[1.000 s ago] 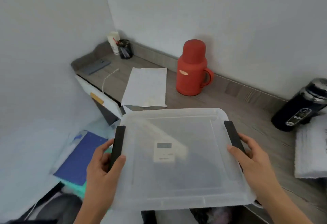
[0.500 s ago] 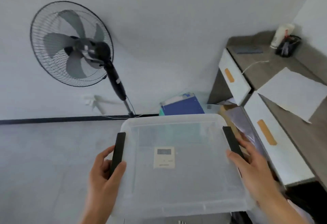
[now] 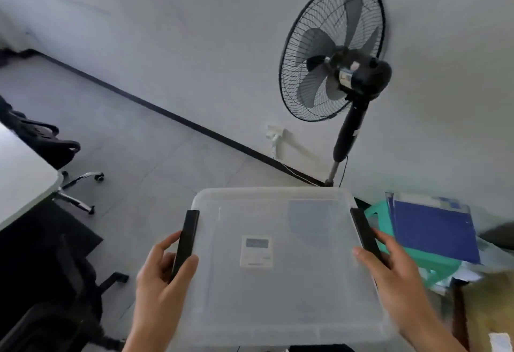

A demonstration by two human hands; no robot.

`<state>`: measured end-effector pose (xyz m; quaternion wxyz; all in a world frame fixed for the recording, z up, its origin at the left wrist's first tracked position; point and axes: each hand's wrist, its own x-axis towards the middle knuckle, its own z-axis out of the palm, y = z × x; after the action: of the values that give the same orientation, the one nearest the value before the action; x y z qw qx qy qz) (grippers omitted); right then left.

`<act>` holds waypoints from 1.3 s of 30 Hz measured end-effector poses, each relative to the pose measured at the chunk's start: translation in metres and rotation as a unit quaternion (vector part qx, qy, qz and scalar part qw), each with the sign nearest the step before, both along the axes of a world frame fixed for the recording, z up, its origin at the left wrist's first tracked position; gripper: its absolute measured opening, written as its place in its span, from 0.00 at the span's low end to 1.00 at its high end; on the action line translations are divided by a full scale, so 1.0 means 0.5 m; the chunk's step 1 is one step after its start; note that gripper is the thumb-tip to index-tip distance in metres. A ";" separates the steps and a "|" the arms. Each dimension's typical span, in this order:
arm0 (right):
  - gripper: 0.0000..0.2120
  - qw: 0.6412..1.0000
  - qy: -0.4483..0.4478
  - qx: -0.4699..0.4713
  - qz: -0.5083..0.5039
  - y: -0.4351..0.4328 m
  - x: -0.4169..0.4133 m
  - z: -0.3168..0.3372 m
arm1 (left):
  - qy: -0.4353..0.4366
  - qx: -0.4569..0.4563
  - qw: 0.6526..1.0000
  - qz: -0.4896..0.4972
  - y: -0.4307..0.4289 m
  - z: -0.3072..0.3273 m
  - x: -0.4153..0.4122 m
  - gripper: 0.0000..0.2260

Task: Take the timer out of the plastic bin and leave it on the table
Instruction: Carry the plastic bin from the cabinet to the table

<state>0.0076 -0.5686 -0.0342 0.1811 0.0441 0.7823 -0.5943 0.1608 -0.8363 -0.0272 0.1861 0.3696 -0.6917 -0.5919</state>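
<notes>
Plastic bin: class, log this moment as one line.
left hand: grips latch | right hand: grips latch | plastic bin: lidded, carried | timer: inside

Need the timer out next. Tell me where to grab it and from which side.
The timer lies flat on the plastic bin floor, under the closed lid. After unclipping the black latches, come from straight above and pinch its two long side edges; the face offers no hold.

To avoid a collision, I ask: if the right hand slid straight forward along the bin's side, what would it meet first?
Probably the rest of the black latch that the right hand grips; beyond, depth is unclear.
</notes>
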 end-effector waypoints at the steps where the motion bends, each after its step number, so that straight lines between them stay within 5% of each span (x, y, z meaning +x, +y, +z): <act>1: 0.18 1.000 0.002 -0.001 0.017 -0.030 -0.023 -0.001 | -0.004 0.001 1.000 0.014 -0.020 -0.006 -0.008 0.17; 12: 0.16 0.983 0.000 -0.019 0.182 -0.411 -0.414 -0.032 | -0.003 -0.008 0.985 0.174 -0.268 -0.039 -0.237 0.19; 23: 0.18 0.922 0.014 0.033 0.386 -0.901 -0.643 -0.055 | -0.008 0.005 0.934 0.357 -0.562 -0.058 -0.354 0.19; 39: 0.24 0.907 0.056 0.039 0.415 -1.633 -0.821 -0.024 | -0.001 -0.005 0.941 0.337 -1.314 -0.037 -0.536 0.18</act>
<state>-0.4029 -1.3849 -0.0460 0.3656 -0.3109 0.7614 -0.4358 -0.1073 -1.4935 -0.0454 0.3758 0.5808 -0.5295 -0.4910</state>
